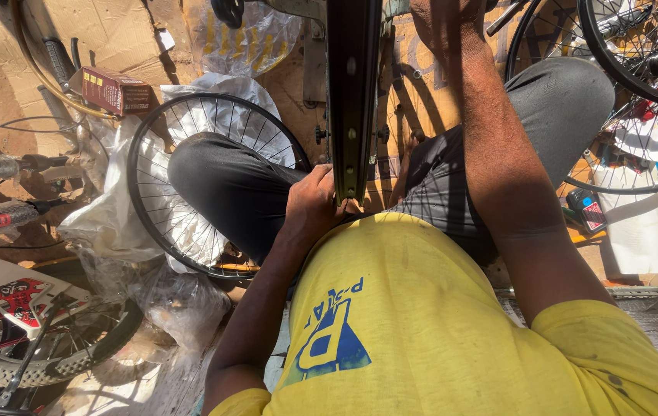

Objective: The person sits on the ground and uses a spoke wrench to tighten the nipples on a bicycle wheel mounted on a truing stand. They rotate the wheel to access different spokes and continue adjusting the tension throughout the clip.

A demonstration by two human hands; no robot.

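I look straight down my yellow shirt at a black bicycle rim (353,92) that stands on edge between my knees, its inner face with spoke holes towards me. My left hand (315,202) grips the near bottom of the rim, fingers curled on its left side. My right arm runs up along the rim's right side, and my right hand (438,21) reaches the top edge of the view beside the rim; its fingers are cut off. Spokes fan out behind the rim on the right.
A spoked wheel (190,192) lies flat under my left leg on white plastic bags. A small red box (115,89) rests on cardboard at the back left. More wheels (637,54) stand at the upper right, and a knobbly tyre (43,362) lies at the lower left.
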